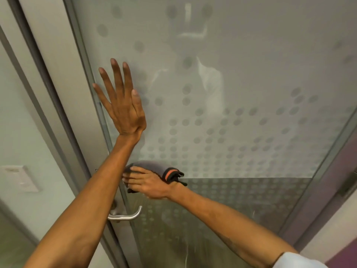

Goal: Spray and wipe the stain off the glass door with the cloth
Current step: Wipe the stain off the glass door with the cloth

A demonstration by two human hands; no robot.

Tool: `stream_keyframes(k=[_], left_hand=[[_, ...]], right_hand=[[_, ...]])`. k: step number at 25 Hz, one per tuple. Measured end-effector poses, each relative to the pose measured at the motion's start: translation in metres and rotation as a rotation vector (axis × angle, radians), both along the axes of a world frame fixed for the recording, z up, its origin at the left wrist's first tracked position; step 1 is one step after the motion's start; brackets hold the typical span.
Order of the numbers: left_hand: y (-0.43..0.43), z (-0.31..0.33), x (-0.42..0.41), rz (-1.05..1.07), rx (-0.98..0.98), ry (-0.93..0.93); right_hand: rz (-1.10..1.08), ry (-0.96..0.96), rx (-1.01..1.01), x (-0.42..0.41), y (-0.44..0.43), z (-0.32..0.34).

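Observation:
A frosted glass door (241, 78) with a dot pattern fills the view. My left hand (121, 101) lies flat against the glass near its left edge, fingers spread and pointing up. Lower down, my right hand (148, 183) presses a folded grey cloth (154, 167) with an orange and black hem against the glass, where the pale frosted band meets the darker lower panel. Thin wet streaks run down the lower glass (186, 248). No spray bottle is in view, and I cannot make out the stain.
A metal lever handle (125, 215) sticks out just below my right hand. The grey door frame (58, 93) runs along the left, with a white wall plate (21, 177) beyond it. Another frame edge (316, 176) and a purple wall (343, 254) lie right.

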State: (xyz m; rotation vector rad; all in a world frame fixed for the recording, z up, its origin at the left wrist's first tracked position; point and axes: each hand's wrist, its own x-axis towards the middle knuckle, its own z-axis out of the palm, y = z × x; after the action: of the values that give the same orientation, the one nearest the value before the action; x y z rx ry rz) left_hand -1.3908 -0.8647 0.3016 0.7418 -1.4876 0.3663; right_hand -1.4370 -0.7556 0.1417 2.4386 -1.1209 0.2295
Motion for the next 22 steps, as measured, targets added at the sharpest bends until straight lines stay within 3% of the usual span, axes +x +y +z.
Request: stream_keyframes(k=[4, 6, 12, 19, 22], left_hand=[[0.005, 0.001, 0.002, 0.031, 0.008, -0.006], [0.009, 0.002, 0.003, 0.042, 0.017, -0.010], [0.013, 0.000, 0.007, 0.026, 0.028, -0.020], [-0.010, -0.008, 0.004, -0.101, 0.000, -0.002], [-0.029, -0.013, 0.004, -0.216, 0.076, 0.009]], right_hand=[[-0.088, 0.339, 0.041, -0.040, 0.027, -0.003], [-0.113, 0.351, 0.046, -0.069, 0.052, 0.000], [-0.187, 0.163, -0.199, -0.183, 0.151, 0.002], [-0.719, -0.201, -0.645, -0.277, 0.250, -0.024], [-0.827, -0.475, -0.669, -0.267, 0.249, -0.037]])
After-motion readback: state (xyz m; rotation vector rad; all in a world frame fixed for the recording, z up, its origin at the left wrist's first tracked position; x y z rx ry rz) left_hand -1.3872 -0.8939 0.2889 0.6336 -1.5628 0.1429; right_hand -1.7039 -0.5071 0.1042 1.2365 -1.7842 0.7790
